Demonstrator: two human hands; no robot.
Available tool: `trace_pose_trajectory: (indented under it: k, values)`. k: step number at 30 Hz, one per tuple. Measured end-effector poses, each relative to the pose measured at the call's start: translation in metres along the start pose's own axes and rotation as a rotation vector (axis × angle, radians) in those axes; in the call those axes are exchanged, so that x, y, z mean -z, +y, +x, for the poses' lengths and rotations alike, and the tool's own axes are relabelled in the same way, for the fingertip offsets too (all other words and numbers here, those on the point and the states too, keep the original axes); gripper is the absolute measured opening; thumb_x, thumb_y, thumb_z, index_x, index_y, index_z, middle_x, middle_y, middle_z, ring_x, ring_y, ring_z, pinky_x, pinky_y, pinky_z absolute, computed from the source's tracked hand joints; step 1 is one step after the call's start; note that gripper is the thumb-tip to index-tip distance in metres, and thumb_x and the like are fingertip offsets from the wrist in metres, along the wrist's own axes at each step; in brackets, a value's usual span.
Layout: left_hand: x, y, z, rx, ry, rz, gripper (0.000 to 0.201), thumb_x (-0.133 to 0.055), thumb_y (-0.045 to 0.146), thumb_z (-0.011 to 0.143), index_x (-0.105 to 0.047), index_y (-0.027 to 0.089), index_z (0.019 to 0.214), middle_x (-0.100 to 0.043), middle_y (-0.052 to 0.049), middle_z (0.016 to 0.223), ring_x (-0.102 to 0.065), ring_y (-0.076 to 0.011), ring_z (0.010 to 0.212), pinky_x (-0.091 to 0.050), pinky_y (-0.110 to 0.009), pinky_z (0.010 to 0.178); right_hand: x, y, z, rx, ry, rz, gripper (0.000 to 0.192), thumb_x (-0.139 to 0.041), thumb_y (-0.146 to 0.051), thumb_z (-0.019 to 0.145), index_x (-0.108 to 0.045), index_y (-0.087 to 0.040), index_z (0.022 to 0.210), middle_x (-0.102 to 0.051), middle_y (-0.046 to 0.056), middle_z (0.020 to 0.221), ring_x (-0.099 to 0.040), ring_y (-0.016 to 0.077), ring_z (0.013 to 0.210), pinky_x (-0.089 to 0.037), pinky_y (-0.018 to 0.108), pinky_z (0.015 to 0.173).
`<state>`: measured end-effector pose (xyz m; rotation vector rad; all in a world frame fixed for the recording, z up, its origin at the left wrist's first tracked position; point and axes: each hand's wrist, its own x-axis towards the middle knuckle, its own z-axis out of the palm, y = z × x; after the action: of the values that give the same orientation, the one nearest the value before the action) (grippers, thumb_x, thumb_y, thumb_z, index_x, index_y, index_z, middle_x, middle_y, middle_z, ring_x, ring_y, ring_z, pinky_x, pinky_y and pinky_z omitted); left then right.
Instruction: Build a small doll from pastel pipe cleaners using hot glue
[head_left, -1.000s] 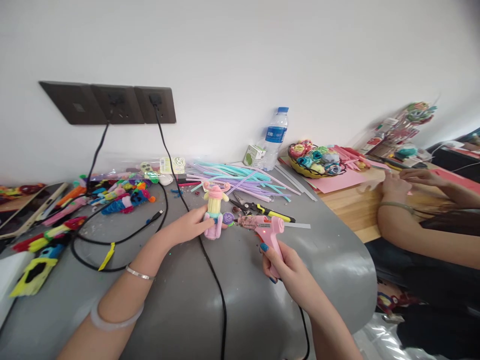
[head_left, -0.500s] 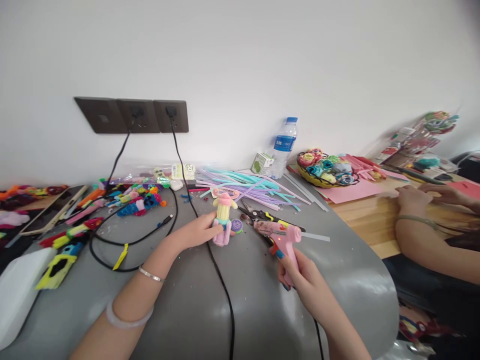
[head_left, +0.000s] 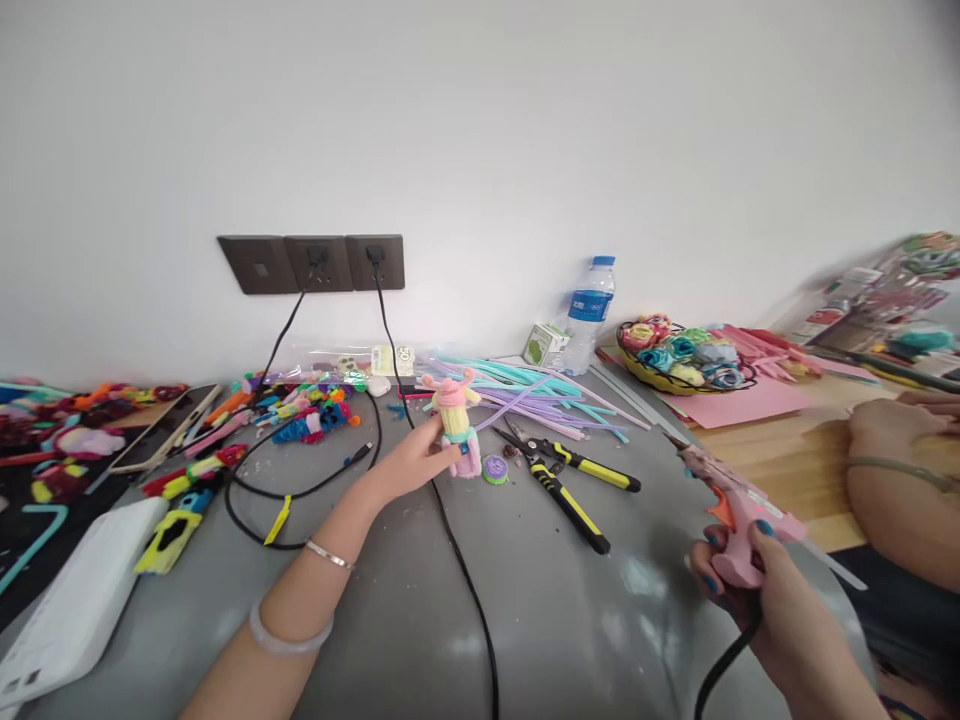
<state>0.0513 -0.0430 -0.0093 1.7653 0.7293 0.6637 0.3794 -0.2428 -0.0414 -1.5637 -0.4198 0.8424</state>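
At nine o'clock on the grey table (head_left: 420, 620), a white box (head_left: 75, 610) and a litter of bright toys (head_left: 300, 415) are pushed towards the wall, so that the middle is kept free for work. Two black cables (head_left: 442, 520) are run from the wall sockets (head_left: 311, 263) down across the table; one is carried off the near edge towards the glue gun.

At about eleven o'clock the doll (head_left: 457, 425), a small figure in yellow, pink and teal, is held upright on the table by the left hand (head_left: 409, 462), whose fingers are closed on its lower body, apparently to steady it. A purple disc (head_left: 495, 469) lies just beside its foot. At twelve o'clock pastel straws (head_left: 525, 390) are spread in a fan, and yellow-handled pliers (head_left: 570, 480) are laid near the doll, within easy reach.

At four o'clock the pink glue gun (head_left: 731, 525) is gripped by the right hand (head_left: 757, 590), fingers wrapped round the handle, nozzle aimed up and away, well apart from the doll. At two o'clock a bottle (head_left: 589, 312) and a basket (head_left: 679, 355) stand by the wall; another person's arm (head_left: 900, 490) is rested on a wooden table (head_left: 795, 460).
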Motion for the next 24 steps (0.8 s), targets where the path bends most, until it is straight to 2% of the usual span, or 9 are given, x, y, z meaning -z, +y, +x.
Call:
trace_pose_trajectory:
  k: [3,5,10,15,18,21,23,24]
  values:
    - [0.000,-0.009,0.006,0.002,0.063,-0.049,0.036,-0.063,0.035,0.082,-0.058,0.015,0.111,-0.065,-0.008,0.100,-0.065,-0.0212,0.082,-0.055,-0.034,0.074,0.010,0.001,0.004,-0.152,-0.074,0.204,0.040,-0.066,-0.059,0.076,-0.051,-0.022,0.074,-0.039,-0.004,0.043,-0.033,0.0098,0.036,-0.030,0.022,0.036]
    - [0.000,-0.014,0.009,0.002,0.105,-0.029,0.038,-0.065,0.035,0.080,-0.059,0.015,0.112,-0.066,-0.008,0.098,-0.066,-0.0207,0.078,-0.055,-0.035,0.074,0.011,-0.001,0.003,-0.200,-0.128,0.285,0.039,-0.069,-0.056,0.075,-0.051,-0.022,0.071,-0.037,-0.005,0.044,-0.032,0.0084,0.035,-0.030,0.021,0.035]
    - [0.001,-0.019,0.013,-0.039,0.203,-0.010,0.043,-0.066,0.038,0.079,-0.061,0.015,0.115,-0.070,-0.009,0.098,-0.068,-0.0234,0.088,-0.057,-0.035,0.077,0.003,-0.005,0.004,-0.161,-0.194,0.260,0.043,-0.074,-0.058,0.071,-0.051,-0.022,0.071,-0.039,-0.007,0.049,-0.031,0.0072,0.037,-0.027,0.019,0.035]
    - [-0.002,-0.020,0.017,-0.105,0.306,-0.012,0.048,-0.067,0.038,0.077,-0.059,0.014,0.118,-0.072,-0.012,0.111,-0.068,-0.0260,0.102,-0.055,-0.038,0.090,0.005,-0.012,0.008,-0.146,-0.223,0.053,0.042,-0.061,-0.064,0.080,-0.057,-0.022,0.079,-0.043,-0.004,0.050,-0.035,0.0104,0.039,-0.030,0.022,0.037]
    - [-0.008,-0.019,0.021,-0.106,0.263,-0.025,0.046,-0.066,0.039,0.077,-0.062,0.013,0.116,-0.072,-0.014,0.116,-0.068,-0.0278,0.106,-0.055,-0.040,0.091,0.013,-0.018,0.012,-0.193,-0.217,-0.177,0.049,-0.047,-0.068,0.086,-0.053,-0.022,0.070,-0.051,0.000,0.048,-0.042,0.0126,0.040,-0.030,0.022,0.037]
    - [-0.016,-0.019,0.026,-0.102,0.203,-0.042,0.046,-0.066,0.036,0.077,-0.064,0.012,0.116,-0.071,-0.015,0.118,-0.068,-0.0288,0.105,-0.056,-0.041,0.090,0.019,-0.023,0.018,-0.261,-0.251,-0.440,0.055,-0.035,-0.067,0.091,-0.047,-0.022,0.062,-0.058,0.004,0.047,-0.044,0.0110,0.035,-0.029,0.020,0.036]
    - [-0.023,-0.019,0.029,-0.107,0.169,-0.036,0.043,-0.066,0.035,0.078,-0.066,0.012,0.114,-0.073,-0.014,0.116,-0.069,-0.0283,0.104,-0.056,-0.041,0.091,0.022,-0.024,0.022,-0.263,-0.235,-0.569,0.054,-0.031,-0.063,0.093,-0.046,-0.022,0.061,-0.059,0.004,0.046,-0.044,0.0104,0.032,-0.030,0.021,0.036]
    - [-0.026,-0.019,0.030,-0.112,0.152,-0.033,0.043,-0.065,0.034,0.078,-0.067,0.012,0.115,-0.073,-0.013,0.115,-0.069,-0.0280,0.103,-0.056,-0.041,0.092,0.023,-0.023,0.024,-0.214,-0.204,-0.625,0.053,-0.031,-0.062,0.093,-0.046,-0.022,0.061,-0.058,0.004,0.044,-0.045,0.0108,0.031,-0.031,0.021,0.035]
